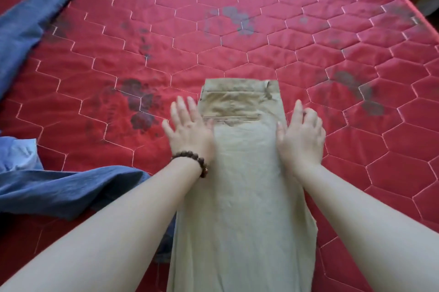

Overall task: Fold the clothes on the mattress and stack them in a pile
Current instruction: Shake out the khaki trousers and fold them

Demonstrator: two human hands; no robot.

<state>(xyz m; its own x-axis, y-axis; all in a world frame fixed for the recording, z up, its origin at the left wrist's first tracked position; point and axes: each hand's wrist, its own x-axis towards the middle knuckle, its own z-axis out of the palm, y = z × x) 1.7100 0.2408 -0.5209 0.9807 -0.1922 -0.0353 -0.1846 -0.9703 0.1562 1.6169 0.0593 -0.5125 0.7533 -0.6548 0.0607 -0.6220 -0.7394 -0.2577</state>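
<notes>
Head view: L hand (190, 130) & R hand (300, 136) flat, fingers straight, pressing khaki trousers (242, 184) on mattress (261, 30).

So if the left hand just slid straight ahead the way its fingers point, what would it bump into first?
Probably nothing: the left hand points up the bare red mattress, alongside the khaki trousers. That way looks free to the far edge.

Text on trousers (240, 173): none readable
Text on mattress (261, 30): none readable
Labels, brands, numbers, signs: none visible
</notes>
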